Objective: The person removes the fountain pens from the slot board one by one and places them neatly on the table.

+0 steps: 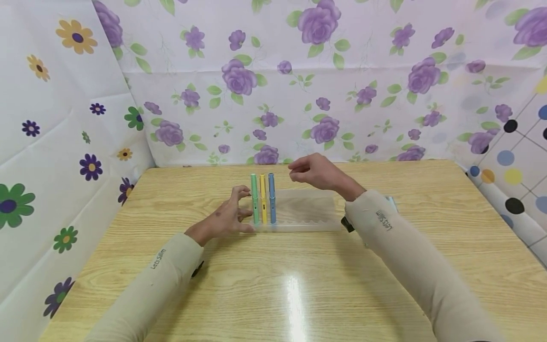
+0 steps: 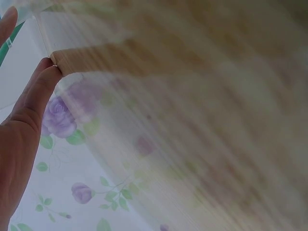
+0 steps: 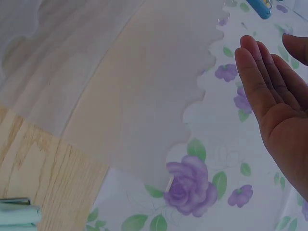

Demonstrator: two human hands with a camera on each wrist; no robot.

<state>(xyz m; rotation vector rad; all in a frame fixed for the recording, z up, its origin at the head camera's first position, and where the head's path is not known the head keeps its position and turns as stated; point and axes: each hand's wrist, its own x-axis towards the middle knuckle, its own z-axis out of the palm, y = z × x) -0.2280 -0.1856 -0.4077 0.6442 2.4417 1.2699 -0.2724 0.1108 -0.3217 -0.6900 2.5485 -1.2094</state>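
clear stand, left end: support, hazards and contents

left hand: fingers are bending loosely and spreading around the left end of the stand, fingertips touching its edge without visibly clamping it. right hand: fingers are extending together, released and holding nothing, hovering near the stand's upper edge.

caution: the stand could be tipping or sliding if the left hand is pressing unevenly against its end. one of the pens could be leaving its notch if the stand is jolting, or if the right hand is brushing a pen top.

contents: the clear stand is holding three pens at its left end. the green pen is standing outermost, the yellow pen next, the blue pen third. scalloped notches are running on to the right.

surroundings: the stand is resting on a wood-grain table. a mint-coloured item, partly cut off in the right wrist view, is lying near its right end.
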